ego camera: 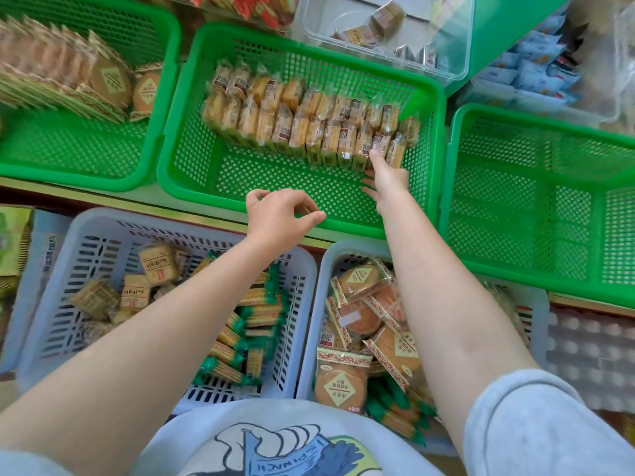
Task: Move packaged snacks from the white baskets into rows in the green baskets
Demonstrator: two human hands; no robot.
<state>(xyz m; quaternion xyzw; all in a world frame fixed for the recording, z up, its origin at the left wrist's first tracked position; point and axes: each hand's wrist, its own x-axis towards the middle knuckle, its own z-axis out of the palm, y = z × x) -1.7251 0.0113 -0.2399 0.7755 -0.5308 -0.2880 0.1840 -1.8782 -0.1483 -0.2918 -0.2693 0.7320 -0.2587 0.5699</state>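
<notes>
While the right hand [386,176] reaches into the middle green basket [192,132] and its fingers press against the near row of clear-wrapped biscuit packets [309,125], whether its grip clamps one cannot be told. The left hand [278,218] hovers over that basket's near rim, fingers loosely curled, its grip holding nothing. Below, two white baskets [302,269] hold more packaged snacks: round cakes [340,383] and green-ended biscuit sticks [254,317].

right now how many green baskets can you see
3. The left green basket holds round cakes, the middle green basket holds rows of cracker packs where the right hand reaches, and the right green basket looks empty. More may lie outside the frame.
</notes>
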